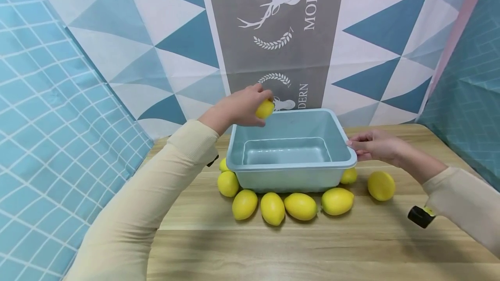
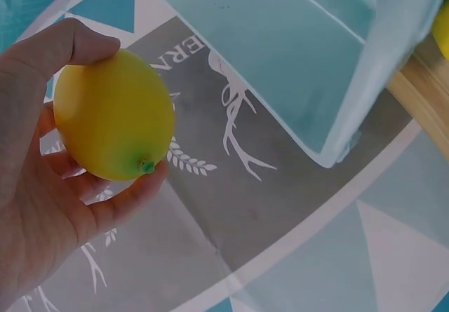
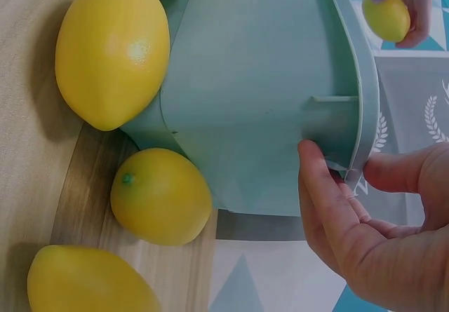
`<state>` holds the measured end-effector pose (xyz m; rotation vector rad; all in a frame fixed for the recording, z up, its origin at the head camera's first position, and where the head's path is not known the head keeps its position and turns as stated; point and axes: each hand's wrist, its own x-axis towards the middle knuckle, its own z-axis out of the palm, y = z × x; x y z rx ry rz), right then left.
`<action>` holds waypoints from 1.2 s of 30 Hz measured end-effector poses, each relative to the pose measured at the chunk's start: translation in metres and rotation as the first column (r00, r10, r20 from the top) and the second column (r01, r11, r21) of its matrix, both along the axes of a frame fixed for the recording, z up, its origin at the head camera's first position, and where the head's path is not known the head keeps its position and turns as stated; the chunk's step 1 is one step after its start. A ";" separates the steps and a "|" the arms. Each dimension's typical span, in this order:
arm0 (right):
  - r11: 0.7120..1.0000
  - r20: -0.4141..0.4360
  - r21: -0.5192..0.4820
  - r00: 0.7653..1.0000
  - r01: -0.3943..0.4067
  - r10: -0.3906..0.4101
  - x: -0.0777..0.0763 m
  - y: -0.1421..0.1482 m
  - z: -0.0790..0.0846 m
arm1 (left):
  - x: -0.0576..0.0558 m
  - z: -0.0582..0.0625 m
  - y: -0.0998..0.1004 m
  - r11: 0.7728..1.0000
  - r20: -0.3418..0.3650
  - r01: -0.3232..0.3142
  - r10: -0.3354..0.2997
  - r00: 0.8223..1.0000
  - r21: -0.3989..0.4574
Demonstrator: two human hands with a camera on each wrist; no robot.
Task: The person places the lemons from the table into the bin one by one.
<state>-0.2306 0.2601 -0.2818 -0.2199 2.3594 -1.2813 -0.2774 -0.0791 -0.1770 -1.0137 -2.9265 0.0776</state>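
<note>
My left hand (image 1: 245,103) holds a yellow lemon (image 2: 116,116) between thumb and fingers, raised above the back left rim of a pale blue plastic basin (image 1: 289,181). A small green stem end shows on that lemon in the left wrist view. On the other side, my right hand (image 1: 376,145) grips the basin's right rim, thumb on the edge and fingers under it, as the right wrist view (image 3: 372,221) shows. The inside of the basin holds nothing. Several lemons lie around its base, among them a lemon (image 1: 272,208) at the front and a lemon (image 3: 161,196) by the right end.
One lemon (image 1: 381,185) lies apart to the right on the wooden table (image 1: 273,250). A patterned cloth (image 1: 175,34) hangs close behind the basin, and blue tiled sheets (image 1: 50,120) stand at both sides.
</note>
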 end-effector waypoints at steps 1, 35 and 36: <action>1.000 0.001 -0.002 1.000 0.003 -0.003 0.000 0.001 -0.001 | -0.001 -0.001 0.002 1.000 0.004 0.006 -0.006 1.000 -0.006; 0.997 -0.036 -0.049 0.997 0.065 -0.067 0.002 0.001 -0.009 | -0.027 -0.044 0.066 0.971 0.065 0.141 -0.131 0.989 -0.193; 0.996 -0.040 -0.050 0.997 0.069 -0.071 0.002 0.000 -0.010 | -0.028 -0.045 0.067 0.972 0.065 0.141 -0.131 0.989 -0.189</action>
